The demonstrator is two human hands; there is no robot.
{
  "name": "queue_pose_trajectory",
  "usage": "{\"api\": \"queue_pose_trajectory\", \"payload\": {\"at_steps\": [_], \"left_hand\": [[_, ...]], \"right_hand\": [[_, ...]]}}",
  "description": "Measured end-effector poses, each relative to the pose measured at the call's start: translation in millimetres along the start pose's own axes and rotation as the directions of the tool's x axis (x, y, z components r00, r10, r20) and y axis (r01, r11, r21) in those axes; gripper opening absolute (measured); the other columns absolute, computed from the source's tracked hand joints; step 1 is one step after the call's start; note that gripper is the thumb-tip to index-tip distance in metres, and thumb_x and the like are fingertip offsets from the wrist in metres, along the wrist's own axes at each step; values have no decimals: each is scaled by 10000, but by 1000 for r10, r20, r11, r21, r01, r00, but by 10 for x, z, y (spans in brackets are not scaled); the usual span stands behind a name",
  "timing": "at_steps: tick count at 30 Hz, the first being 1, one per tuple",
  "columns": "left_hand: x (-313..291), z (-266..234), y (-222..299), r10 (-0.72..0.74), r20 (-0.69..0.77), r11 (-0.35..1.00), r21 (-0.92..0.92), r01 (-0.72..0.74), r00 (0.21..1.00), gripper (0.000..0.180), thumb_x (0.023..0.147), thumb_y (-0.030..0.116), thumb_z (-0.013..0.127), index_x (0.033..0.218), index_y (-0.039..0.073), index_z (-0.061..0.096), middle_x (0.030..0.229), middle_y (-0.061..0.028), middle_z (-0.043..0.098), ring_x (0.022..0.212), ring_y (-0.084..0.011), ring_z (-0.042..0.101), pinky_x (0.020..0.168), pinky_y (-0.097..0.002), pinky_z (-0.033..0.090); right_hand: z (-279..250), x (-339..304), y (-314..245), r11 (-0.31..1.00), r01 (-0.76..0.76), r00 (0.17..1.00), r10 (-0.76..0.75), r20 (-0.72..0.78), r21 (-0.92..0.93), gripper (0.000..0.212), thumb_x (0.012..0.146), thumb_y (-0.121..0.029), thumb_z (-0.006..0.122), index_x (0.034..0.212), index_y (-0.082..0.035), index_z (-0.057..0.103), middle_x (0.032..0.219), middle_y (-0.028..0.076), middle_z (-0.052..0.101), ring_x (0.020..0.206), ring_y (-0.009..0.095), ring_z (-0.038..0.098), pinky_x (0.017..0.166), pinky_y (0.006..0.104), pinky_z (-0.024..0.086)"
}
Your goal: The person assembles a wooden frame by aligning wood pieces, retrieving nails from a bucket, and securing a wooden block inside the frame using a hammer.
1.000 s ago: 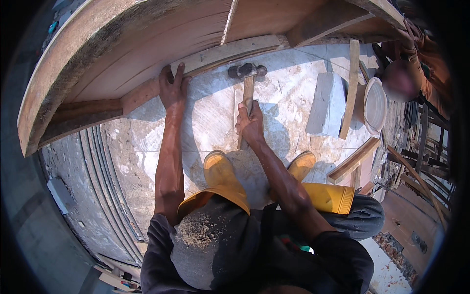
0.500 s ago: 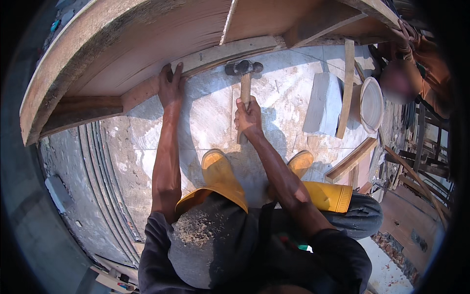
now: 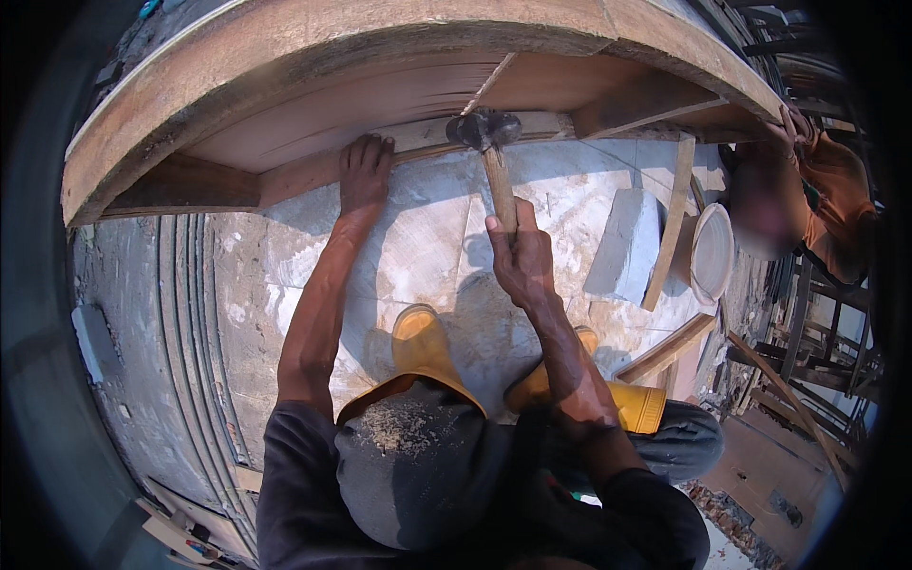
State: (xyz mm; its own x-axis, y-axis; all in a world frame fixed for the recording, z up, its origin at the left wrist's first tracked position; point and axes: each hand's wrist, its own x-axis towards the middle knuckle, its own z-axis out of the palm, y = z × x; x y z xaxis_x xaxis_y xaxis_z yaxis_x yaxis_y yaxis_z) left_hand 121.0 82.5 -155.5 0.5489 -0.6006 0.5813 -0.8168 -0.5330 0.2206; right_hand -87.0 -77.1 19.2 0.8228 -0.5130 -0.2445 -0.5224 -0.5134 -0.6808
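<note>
A hammer with a dark metal head (image 3: 484, 130) and a wooden handle is gripped near the handle's lower end by my right hand (image 3: 522, 255). In this view the head overlaps the lower wooden rail (image 3: 418, 139) of a large framed plywood panel (image 3: 313, 114); I cannot tell whether they touch. To the left of the hammer, my left hand (image 3: 365, 176) has its fingers curled over the same rail. The panel stands on edge, curving across the far side, with its thick outer beam (image 3: 380, 30) uppermost.
At right, another person in an orange top (image 3: 838, 204) has a hand (image 3: 793, 128) at the panel's end. A grey block (image 3: 623, 247), a wooden strip (image 3: 673, 223) and a round bucket (image 3: 711, 255) stand near. Long rods (image 3: 185, 313) lie at left; my yellow boots (image 3: 420, 342) are below.
The hammer has risen and moved slightly right, its handle now tilted. My left hand shows a little further right, its fingers now over the rail. The whole view has shifted.
</note>
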Motion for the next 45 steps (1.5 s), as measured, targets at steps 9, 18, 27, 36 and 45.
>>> {"api": "queue_pose_trajectory", "payload": {"at_steps": [9,18,27,36,45], "left_hand": [[50,-130,-72,63,25,994,-88,-61,998,430,810,64,605,1234,-10,616,1251,-147,594,1236,-324,534,999,-450,449],[70,-46,-126,36,18,991,-133,-33,999,361,806,53,621,1161,9,668,1187,-131,623,1173,-329,577,945,-438,498],[154,-106,-49,21,-23,979,-203,-25,1000,364,770,32,678,1134,16,682,1159,-137,632,1153,-331,584,942,-444,513],[129,-178,-40,7,-22,971,-239,-12,1000,317,764,47,708,1081,27,694,1134,-133,638,1119,-338,598,928,-443,513],[162,-89,-137,-22,-26,979,-203,16,999,426,733,61,763,1152,33,692,1186,-138,629,1167,-343,577,965,-448,505]], "right_hand": [[-123,60,-447,947,319,931,-309,-197,24,406,1015,-229,581,1296,23,431,704,221,667,643,424,683,558,464,520],[125,248,-269,967,211,976,-217,-27,-141,318,978,-182,618,1209,-52,441,663,228,643,613,457,664,534,524,510],[193,373,-138,961,154,987,-159,-4,-229,298,1013,-224,586,1159,-11,439,673,219,627,606,396,667,531,472,502],[165,-9,-293,937,337,902,-293,-316,93,287,970,-121,633,1154,-18,439,680,184,635,579,432,652,475,454,489],[244,182,-165,988,148,988,-146,-47,39,222,1015,-180,576,1108,-27,445,631,166,619,559,339,656,503,440,465]]}}
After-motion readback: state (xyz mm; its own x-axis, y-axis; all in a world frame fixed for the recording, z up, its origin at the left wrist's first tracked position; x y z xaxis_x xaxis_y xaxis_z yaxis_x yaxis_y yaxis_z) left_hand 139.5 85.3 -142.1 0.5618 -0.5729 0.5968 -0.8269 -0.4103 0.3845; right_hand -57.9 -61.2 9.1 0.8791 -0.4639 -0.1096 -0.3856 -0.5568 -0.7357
